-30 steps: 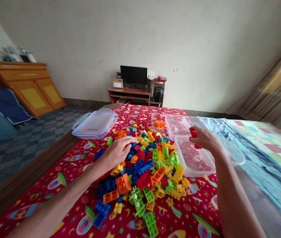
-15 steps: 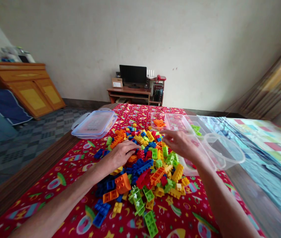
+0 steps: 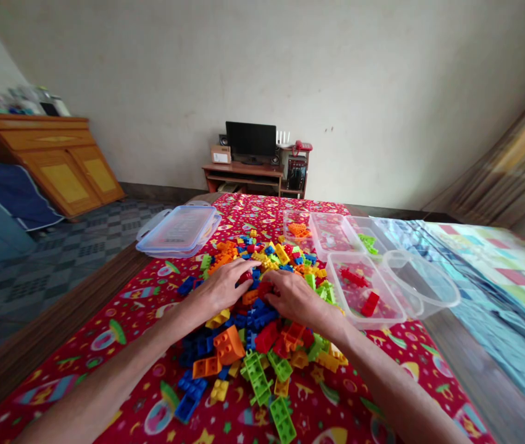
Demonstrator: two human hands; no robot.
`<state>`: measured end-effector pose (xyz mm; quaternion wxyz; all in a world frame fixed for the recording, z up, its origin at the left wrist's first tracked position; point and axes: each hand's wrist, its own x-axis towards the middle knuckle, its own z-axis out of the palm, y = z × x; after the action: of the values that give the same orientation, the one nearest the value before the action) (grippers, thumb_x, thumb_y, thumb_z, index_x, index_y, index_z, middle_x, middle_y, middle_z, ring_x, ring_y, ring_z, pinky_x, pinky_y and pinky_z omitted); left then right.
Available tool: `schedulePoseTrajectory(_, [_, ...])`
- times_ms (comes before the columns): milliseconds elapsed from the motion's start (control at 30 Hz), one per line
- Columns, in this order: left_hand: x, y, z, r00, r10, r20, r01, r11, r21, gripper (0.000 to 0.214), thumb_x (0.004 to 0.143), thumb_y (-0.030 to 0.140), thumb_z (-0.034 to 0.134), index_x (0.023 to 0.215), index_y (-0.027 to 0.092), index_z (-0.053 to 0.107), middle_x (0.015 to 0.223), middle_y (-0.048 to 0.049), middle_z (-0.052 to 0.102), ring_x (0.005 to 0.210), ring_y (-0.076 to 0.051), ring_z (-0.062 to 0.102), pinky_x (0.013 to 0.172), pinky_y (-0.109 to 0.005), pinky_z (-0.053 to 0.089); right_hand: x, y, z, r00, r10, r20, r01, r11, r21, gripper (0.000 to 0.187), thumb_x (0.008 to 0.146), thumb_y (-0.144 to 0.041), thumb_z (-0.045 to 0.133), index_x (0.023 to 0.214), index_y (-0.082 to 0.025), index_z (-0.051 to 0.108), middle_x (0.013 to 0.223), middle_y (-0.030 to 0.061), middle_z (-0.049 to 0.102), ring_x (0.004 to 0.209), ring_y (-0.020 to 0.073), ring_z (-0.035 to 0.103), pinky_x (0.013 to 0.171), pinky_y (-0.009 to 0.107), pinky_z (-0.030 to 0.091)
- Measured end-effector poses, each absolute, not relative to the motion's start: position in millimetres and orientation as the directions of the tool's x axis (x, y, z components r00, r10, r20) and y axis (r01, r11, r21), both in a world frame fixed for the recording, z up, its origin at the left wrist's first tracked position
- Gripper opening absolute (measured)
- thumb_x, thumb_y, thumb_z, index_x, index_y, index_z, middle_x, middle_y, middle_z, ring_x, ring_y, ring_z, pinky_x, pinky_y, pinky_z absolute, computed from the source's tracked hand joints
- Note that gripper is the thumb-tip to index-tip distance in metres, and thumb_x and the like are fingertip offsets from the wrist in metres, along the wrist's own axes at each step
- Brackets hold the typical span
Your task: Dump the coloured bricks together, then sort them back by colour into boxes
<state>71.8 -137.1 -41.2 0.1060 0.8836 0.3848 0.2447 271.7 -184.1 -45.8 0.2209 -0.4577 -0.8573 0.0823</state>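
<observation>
Wooden tabletop [image 3: 81, 305]: stacked clear plastic lids [image 3: 179, 228]; left hand [image 3: 223, 287], grip loosely curved over the central toy-brick pile [image 3: 260, 316], hold cannot be told; right hand [image 3: 297, 299], grip narrow at a red brick [image 3: 266, 288], clasp uncertain; clear plastic box [image 3: 368, 322], red bricks [image 3: 370, 304] inside.

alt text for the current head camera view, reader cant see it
A person's left hand and right hand reach into a heap of colourful toy bricks on a red patterned cloth. Clear boxes stand to the right, three holding orange, green or red pieces.
</observation>
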Motion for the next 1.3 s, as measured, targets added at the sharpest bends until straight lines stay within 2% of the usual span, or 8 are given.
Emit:
schedulePoseTrajectory(200, [75.3,-143.1,-33.8,0.612,0.68,0.404,0.563,-0.734,0.38,0.034,0.084,0.018,0.052,0.115,0.02,0.066,0.111,-0.0077,0.068,0.101,-0.021,0.065,0.093,-0.032,0.05,266.1,-185.6,-53.9,-0.452,0.817,0.357,0.743,0.567,-0.356,0.018,0.083,-0.026,0.06,0.099,-0.017,0.055,0.091,0.0074,0.066,0.084,0.0179,0.06,0.073,0.027,0.043])
schedulePoseTrajectory(300, [76.2,-151.2,-28.2,0.611,0.659,0.438,0.551,-0.752,0.363,0.033,0.086,0.021,0.053,0.116,0.02,0.065,0.11,-0.0075,0.068,0.098,-0.02,0.065,0.091,-0.032,0.051,263.2,-181.8,-53.9,-0.341,0.867,0.364,0.721,0.49,-0.491,0.014,0.08,-0.021,0.058,0.093,-0.019,0.056,0.079,0.002,0.066,0.072,0.0153,0.06,0.066,0.025,0.043])
schedulePoseTrajectory(400, [76.8,-166.6,-16.6,0.647,0.619,0.445,0.516,-0.785,0.343,0.031,0.089,0.026,0.053,0.118,0.021,0.065,0.106,-0.0064,0.068,0.096,-0.019,0.065,0.09,-0.031,0.051,268.8,-176.9,-44.2,-0.165,0.888,0.43,0.647,0.426,-0.632,0.022,0.076,-0.018,0.057,0.097,-0.021,0.056,0.083,0.0005,0.068,0.072,0.0147,0.061,0.067,0.025,0.045])
schedulePoseTrajectory(500, [79.0,-184.1,-7.9,0.743,0.554,0.376,0.446,-0.828,0.341,0.029,0.092,0.027,0.053,0.117,0.024,0.065,0.103,-0.0047,0.068,0.094,-0.017,0.064,0.088,-0.028,0.05,280.6,-173.2,-30.1,-0.021,0.866,0.499,0.629,0.399,-0.667,0.033,0.073,-0.017,0.056,0.105,-0.02,0.058,0.087,0.0021,0.067,0.078,0.0166,0.061,0.073,0.029,0.047])
schedulePoseTrajectory(667, [83.4,-191.9,-27.0,0.84,0.485,0.245,0.417,-0.864,0.282,0.029,0.093,0.023,0.051,0.121,0.025,0.062,0.111,-0.0056,0.066,0.103,-0.019,0.061,0.092,-0.03,0.048,297.5,-169.0,-17.3,-0.005,0.875,0.484,0.623,0.382,-0.682,0.03,0.071,-0.018,0.054,0.097,-0.019,0.068,0.093,0.0056,0.068,0.082,0.0183,0.06,0.078,0.033,0.047])
schedulePoseTrajectory(867, [84.1,-174.6,-47.5,0.776,0.566,0.28,0.52,-0.824,0.225,0.031,0.09,0.02,0.055,0.12,0.022,0.063,0.108,-0.0073,0.068,0.102,-0.021,0.062,0.092,-0.033,0.049,302.0,-167.7,-15.6,0.012,0.885,0.466,0.558,0.38,-0.737,0.03,0.074,-0.023,0.054,0.096,-0.015,0.072,0.089,0.005,0.068,0.077,0.0169,0.06,0.072,0.029,0.046])
schedulePoseTrajectory(1167, [74.8,-141.3,-37.4,0.552,0.744,0.378,0.6,-0.669,0.439,0.023,0.082,0.023,0.059,0.101,0.019,0.072,0.102,-0.0068,0.074,0.093,-0.023,0.07,0.089,-0.034,0.052,300.0,-164.5,-22.7,-0.007,0.887,0.462,0.505,0.402,-0.764,0.026,0.082,-0.03,0.054,0.098,-0.018,0.071,0.101,0.0063,0.07,0.091,0.0191,0.062,0.076,0.03,0.049])
schedulePoseTrajectory(1300, [69.3,-134.4,-38.4,0.469,0.806,0.362,0.59,-0.591,0.55,0.023,0.081,0.025,0.059,0.098,0.02,0.073,0.1,-0.0059,0.075,0.091,-0.024,0.07,0.089,-0.036,0.053,300.3,-164.7,-22.3,0.002,0.88,0.474,0.51,0.407,-0.758,0.023,0.083,-0.028,0.054,0.094,-0.018,0.072,0.093,0.0058,0.072,0.087,0.0186,0.064,0.075,0.03,0.049])
